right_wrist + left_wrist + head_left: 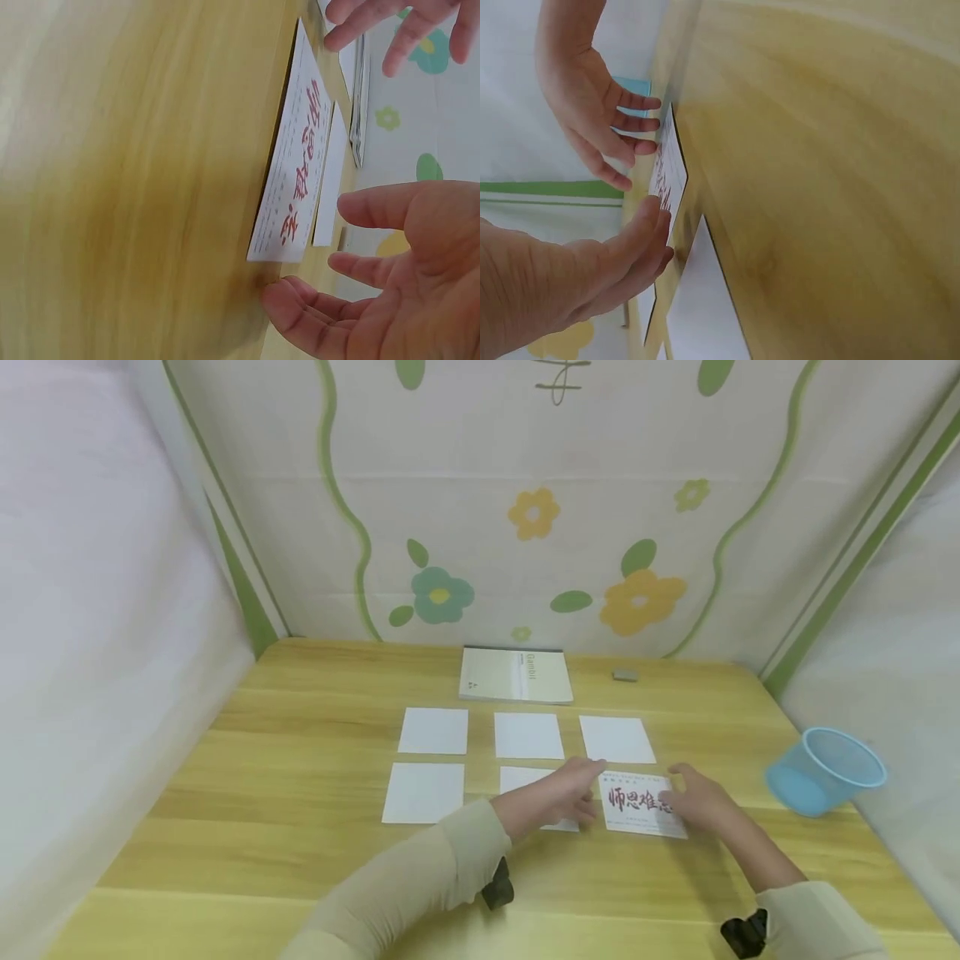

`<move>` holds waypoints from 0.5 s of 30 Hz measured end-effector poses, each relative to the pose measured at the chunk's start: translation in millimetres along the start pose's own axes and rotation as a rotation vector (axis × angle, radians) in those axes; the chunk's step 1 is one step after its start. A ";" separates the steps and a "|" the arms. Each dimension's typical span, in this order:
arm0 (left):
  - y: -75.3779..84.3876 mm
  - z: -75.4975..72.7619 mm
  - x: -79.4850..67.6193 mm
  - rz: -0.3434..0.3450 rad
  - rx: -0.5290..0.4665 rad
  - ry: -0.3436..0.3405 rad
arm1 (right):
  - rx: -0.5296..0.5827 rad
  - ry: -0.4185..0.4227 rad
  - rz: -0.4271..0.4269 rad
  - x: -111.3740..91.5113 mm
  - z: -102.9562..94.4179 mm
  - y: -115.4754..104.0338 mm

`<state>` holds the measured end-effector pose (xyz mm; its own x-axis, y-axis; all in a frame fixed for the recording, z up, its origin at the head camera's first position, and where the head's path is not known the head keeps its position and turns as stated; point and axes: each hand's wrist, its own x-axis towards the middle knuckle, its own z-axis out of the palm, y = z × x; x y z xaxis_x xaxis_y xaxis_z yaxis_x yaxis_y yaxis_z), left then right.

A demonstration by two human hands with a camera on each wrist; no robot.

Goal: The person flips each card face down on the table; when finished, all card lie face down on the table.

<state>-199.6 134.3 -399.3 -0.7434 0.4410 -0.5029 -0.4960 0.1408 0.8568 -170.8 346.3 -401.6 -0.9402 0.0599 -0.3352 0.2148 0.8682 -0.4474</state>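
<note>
A white card with red Chinese characters (637, 818) lies on the wooden table, at the near right of two rows of cards. Just off its left edge hovers my left hand (551, 797), fingers loosely extended. My right hand (697, 803) is at its right edge, the thumb over the last character. In the right wrist view this right hand (420, 277) has relaxed, spread fingers beside the card (292, 172), with nothing held. A blank white card (521, 778) is partly hidden under my left hand. Directly behind the printed card lies another blank card (617, 740).
More blank cards lie to the left, such as the near left one (423, 793). A pale notebook (491, 674) and a small grey block (624, 676) sit at the back. On the right a blue translucent bin (806, 781) stands tilted. Cloth walls (465, 527) surround the table.
</note>
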 end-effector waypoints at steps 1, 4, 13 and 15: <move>-1.1 -0.4 -1.0 -0.004 -0.025 -0.009 | 0.012 -0.003 0.002 0.0 1.9 -1.0; -3.5 -1.5 -1.7 -0.013 -0.090 -0.027 | 0.037 -0.005 -0.005 1.0 7.3 -3.3; -10.8 0.6 -0.2 -0.050 -0.306 0.010 | 0.030 0.016 -0.041 2.9 18.5 -8.9; -12.8 1.8 0.8 -0.068 -0.351 0.056 | 0.015 0.024 -0.057 2.9 19.9 -9.0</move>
<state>-193.0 134.4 -410.5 -0.7218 0.3903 -0.5715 -0.6621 -0.1492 0.7344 -170.2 328.9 -415.0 -0.9570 0.0222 -0.2892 0.1645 0.8628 -0.4781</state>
